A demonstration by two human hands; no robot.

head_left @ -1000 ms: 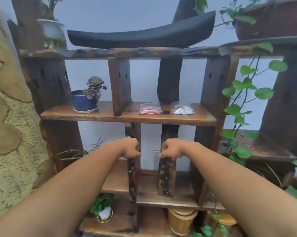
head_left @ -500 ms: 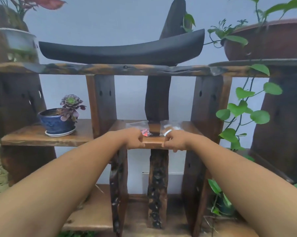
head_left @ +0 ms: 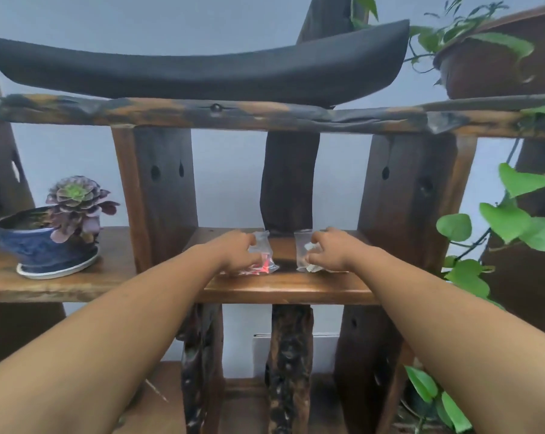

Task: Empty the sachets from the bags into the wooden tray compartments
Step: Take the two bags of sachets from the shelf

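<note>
Two clear plastic bags lie on the middle wooden shelf [head_left: 283,286]. The left bag [head_left: 264,260] holds red sachets, and my left hand [head_left: 238,250] grips it with curled fingers. White sachets fill the right bag [head_left: 304,252], which my right hand [head_left: 332,249] grips in the same way. Both hands cover most of their bags. No wooden tray is in view.
A blue pot with a purple succulent [head_left: 50,233] stands on the shelf's left section. A long black curved piece [head_left: 199,70] rests on the top shelf. Dark upright posts [head_left: 161,195] flank the bags. Green vine leaves [head_left: 512,220] hang at the right.
Both hands rose from below the shelf and reached onto it, closing on the two bags. The camera moved closer and tilted up.
</note>
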